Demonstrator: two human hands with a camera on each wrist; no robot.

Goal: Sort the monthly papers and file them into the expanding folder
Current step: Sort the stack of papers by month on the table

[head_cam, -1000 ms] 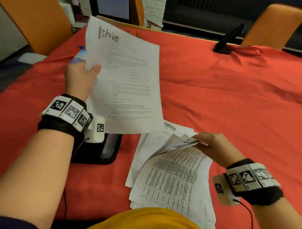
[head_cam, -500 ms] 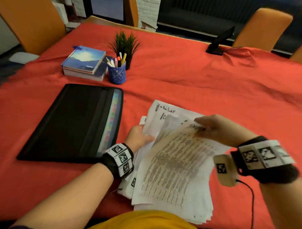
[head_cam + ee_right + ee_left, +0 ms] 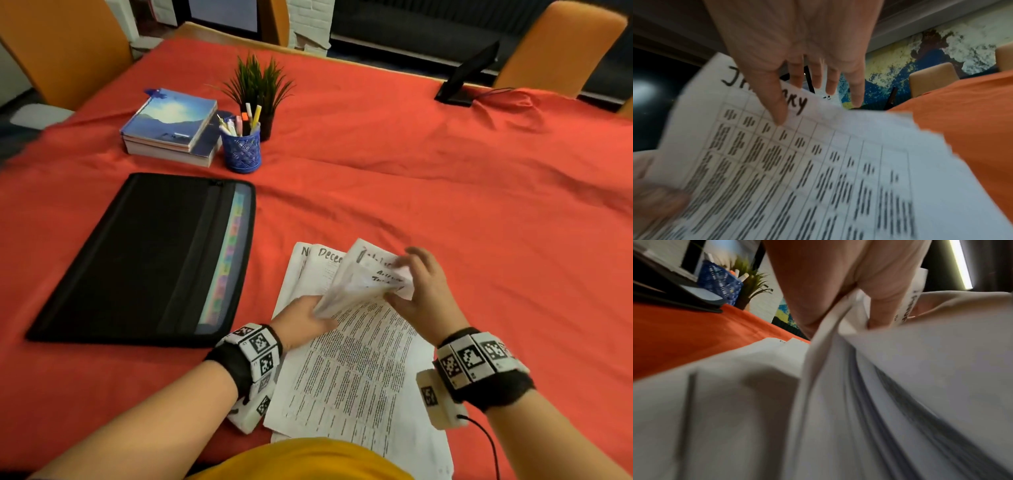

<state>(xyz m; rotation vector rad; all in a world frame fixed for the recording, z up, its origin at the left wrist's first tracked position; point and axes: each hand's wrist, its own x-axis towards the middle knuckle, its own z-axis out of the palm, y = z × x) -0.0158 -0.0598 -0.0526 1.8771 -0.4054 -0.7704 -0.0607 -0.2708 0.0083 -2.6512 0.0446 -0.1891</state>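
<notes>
A pile of printed papers [image 3: 356,377] lies on the red cloth in front of me. Its upper sheets [image 3: 359,281] are lifted and bent, month names handwritten at their tops. My left hand [image 3: 317,310] grips their left edge in a bundle [image 3: 900,369]. My right hand [image 3: 397,277] pinches the far end, thumb on a table sheet marked January [image 3: 818,162], fingers behind it. A sheet beginning "Dece" [image 3: 327,260] lies flat beneath. The black expanding folder [image 3: 144,257] lies to the left, its coloured tabs [image 3: 229,260] facing the papers.
Behind the folder are stacked books [image 3: 171,126], a blue pen cup [image 3: 241,147] and a small plant [image 3: 260,85]. A dark tablet on a stand [image 3: 469,75] sits at the far right edge. Orange chairs [image 3: 65,44] stand around the table.
The left hand brought the October sheet down from in front of the folder onto the pile. Both hands now hold the bent upper sheets, which the right hand has raised higher.
</notes>
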